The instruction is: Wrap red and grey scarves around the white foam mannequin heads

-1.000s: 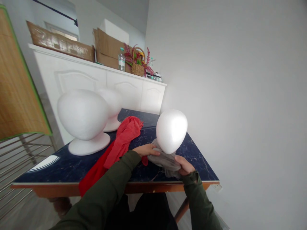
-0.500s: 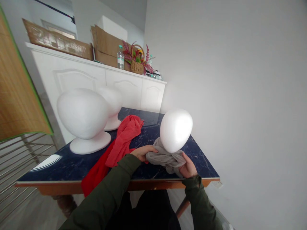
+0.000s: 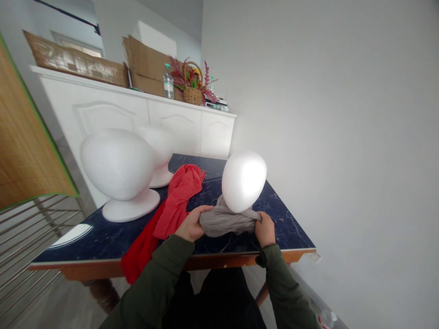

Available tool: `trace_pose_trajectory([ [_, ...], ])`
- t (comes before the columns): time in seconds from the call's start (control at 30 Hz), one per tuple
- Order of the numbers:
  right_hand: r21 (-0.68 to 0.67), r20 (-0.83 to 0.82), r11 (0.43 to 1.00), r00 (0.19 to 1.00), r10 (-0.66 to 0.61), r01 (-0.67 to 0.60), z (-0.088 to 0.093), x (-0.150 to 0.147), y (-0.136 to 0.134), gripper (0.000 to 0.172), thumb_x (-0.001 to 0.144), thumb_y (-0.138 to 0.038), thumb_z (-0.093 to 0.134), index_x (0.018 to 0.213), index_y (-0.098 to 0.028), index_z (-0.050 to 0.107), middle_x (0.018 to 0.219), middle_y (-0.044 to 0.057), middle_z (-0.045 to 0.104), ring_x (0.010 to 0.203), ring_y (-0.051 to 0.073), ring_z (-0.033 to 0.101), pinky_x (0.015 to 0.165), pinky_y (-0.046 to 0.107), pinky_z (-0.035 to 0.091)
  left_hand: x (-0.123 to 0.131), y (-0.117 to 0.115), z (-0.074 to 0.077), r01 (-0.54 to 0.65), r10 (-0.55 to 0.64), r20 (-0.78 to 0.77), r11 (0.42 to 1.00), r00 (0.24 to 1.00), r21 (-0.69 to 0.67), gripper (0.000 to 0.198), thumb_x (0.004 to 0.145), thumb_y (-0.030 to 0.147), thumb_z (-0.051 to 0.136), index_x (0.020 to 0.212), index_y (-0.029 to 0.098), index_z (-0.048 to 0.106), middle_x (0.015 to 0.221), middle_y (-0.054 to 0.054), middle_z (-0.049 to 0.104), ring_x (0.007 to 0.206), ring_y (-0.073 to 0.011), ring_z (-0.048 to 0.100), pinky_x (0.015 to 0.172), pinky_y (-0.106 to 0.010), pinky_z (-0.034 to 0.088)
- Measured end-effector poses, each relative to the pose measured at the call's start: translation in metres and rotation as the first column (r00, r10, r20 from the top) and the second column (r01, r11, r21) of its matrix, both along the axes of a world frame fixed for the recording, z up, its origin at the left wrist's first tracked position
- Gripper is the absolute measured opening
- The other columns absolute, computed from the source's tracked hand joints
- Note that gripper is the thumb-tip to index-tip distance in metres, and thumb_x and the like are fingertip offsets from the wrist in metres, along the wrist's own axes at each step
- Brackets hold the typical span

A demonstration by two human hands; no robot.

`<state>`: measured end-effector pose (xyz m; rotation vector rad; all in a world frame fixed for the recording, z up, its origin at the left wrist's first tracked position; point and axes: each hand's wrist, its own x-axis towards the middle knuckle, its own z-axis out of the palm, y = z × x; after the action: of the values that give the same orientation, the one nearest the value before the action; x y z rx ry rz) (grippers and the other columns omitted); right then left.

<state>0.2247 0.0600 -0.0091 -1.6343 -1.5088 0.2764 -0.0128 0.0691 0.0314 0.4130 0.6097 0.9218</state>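
Stretching between left hand and right hand: grey scarf, sides pinched by both.

Along the back, a white cabinet with arched door panels. On top, from left to right: a long, low cardboard box in shiny clear wrapping, a taller brown carton with a white block behind, a clear bottle with a green cap, and a wicker basket of reddish sprigs. At far left, a green-edged tan mat above thin metal bars. To the right, a plain pale wall.
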Motion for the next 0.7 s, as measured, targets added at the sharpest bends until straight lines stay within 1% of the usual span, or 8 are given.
trace_pose_trajectory([
  [0.13, -0.008, -0.043, 1.0, 0.999, -0.023, 0.023, -0.005, 0.001, 0.006, 0.034, 0.066, -0.009, 0.037, 0.088, -0.015, 0.063, 0.09, 0.01, 0.066, 0.087, 0.021, 0.058, 0.079, 0.029, 0.04, -0.013, -0.012, 0.0, 0.079, -0.08, -0.012, 0.996, 0.997, -0.032, 0.035, 0.076, 0.009, 0.047, 0.109, 0.001, 0.055, 0.086, -0.013, 0.07, 0.082, -0.0232, 0.067, 0.081, -0.036, 0.051],
  [0.23, -0.022, -0.104, 1.0, 0.994, -0.01, 0.007, -0.01, -0.006, 0.01, 0.033, 0.065, -0.011, 0.037, 0.086, -0.016, 0.063, 0.087, 0.007, 0.067, 0.082, 0.019, 0.059, 0.073, 0.026, 0.043, -0.007, -0.021, -0.009, 0.075, -0.075, -0.07, 0.997, 0.995, 0.003, 0.034, 0.074, 0.01, 0.049, 0.107, 0.003, 0.057, 0.084, -0.012, 0.07, 0.081, -0.0218, 0.067, 0.08, -0.034, 0.05],
  [0.37, -0.029, -0.148, 0.999, 0.989, -0.022, 0.018, -0.015, -0.016, 0.009, 0.025, 0.072, -0.021, 0.035, 0.076, -0.017, 0.06, 0.075, 0.006, 0.066, 0.071, 0.018, 0.058, 0.064, 0.025, 0.042, 0.012, -0.044, -0.028, 0.106, -0.032, -0.318, 0.97, 0.948, 0.218, 0.032, 0.067, 0.017, 0.062, 0.097, 0.007, 0.061, 0.085, -0.01, 0.07, 0.081, -0.0213, 0.065, 0.079, -0.03, 0.048],
  [0.47, -0.025, -0.128, 0.999, 0.991, -0.032, 0.029, -0.017, -0.02, 0.005, 0.022, 0.075, -0.025, 0.037, 0.069, -0.018, 0.056, 0.071, 0.006, 0.064, 0.069, 0.019, 0.056, 0.062, 0.026, 0.04, 0.021, -0.068, -0.04, 0.336, 0.002, -0.657, 0.858, 0.754, 0.389, 0.033, 0.06, 0.022, 0.071, 0.09, 0.009, 0.064, 0.082, -0.006, 0.069, 0.077, -0.0216, 0.062, 0.069, -0.029, 0.047],
  [0.53, -0.028, -0.113, 0.999, 0.993, -0.039, 0.036, -0.019, -0.022, 0.004, 0.019, 0.075, -0.026, 0.037, 0.069, -0.019, 0.054, 0.072, 0.007, 0.063, 0.07, 0.019, 0.055, 0.062, 0.026, 0.039, 0.022, -0.083, -0.044, 0.505, 0.021, -0.777, 0.749, 0.63, 0.429, 0.032, 0.059, 0.025, 0.072, 0.086, 0.01, 0.066, 0.08, -0.004, 0.068, 0.076, -0.0219, 0.06, 0.066, -0.028, 0.045],
  [0.57, -0.033, -0.108, 0.999, 0.993, -0.042, 0.039, -0.019, -0.022, 0.004, 0.018, 0.075, -0.025, 0.037, 0.069, -0.019, 0.053, 0.073, 0.007, 0.063, 0.071, 0.019, 0.055, 0.062, 0.026, 0.038, 0.022, -0.088, -0.046, 0.542, 0.026, -0.783, 0.707, 0.621, 0.454, 0.033, 0.059, 0.026, 0.073, 0.087, 0.01, 0.066, 0.082, -0.004, 0.067, 0.078, -0.0222, 0.059, 0.068, -0.029, 0.045],
  [0.63, -0.047, -0.102, 0.998, 0.994, -0.041, 0.037, -0.02, -0.021, 0.006, 0.017, 0.075, -0.024, 0.036, 0.069, -0.02, 0.051, 0.073, 0.006, 0.062, 0.071, 0.019, 0.055, 0.061, 0.026, 0.038, 0.019, -0.094, -0.048, 0.472, 0.038, -0.688, 0.701, 0.724, 0.535, 0.041, 0.057, 0.027, 0.074, 0.094, 0.012, 0.065, 0.09, -0.005, 0.067, 0.086, -0.0233, 0.059, 0.077, -0.031, 0.045],
  [0.7, -0.067, -0.099, 0.997, 0.994, -0.034, 0.027, -0.02, -0.019, 0.009, 0.016, 0.075, -0.023, 0.036, 0.066, -0.02, 0.05, 0.071, 0.006, 0.061, 0.07, 0.018, 0.054, 0.06, 0.025, 0.038, 0.014, -0.093, -0.051, 0.252, 0.031, -0.442, 0.785, 0.897, 0.567, 0.05, 0.059, 0.031, 0.073, 0.104, 0.014, 0.062, 0.1, -0.007, 0.066, 0.096, -0.0253, 0.058, 0.086, -0.033, 0.043],
])
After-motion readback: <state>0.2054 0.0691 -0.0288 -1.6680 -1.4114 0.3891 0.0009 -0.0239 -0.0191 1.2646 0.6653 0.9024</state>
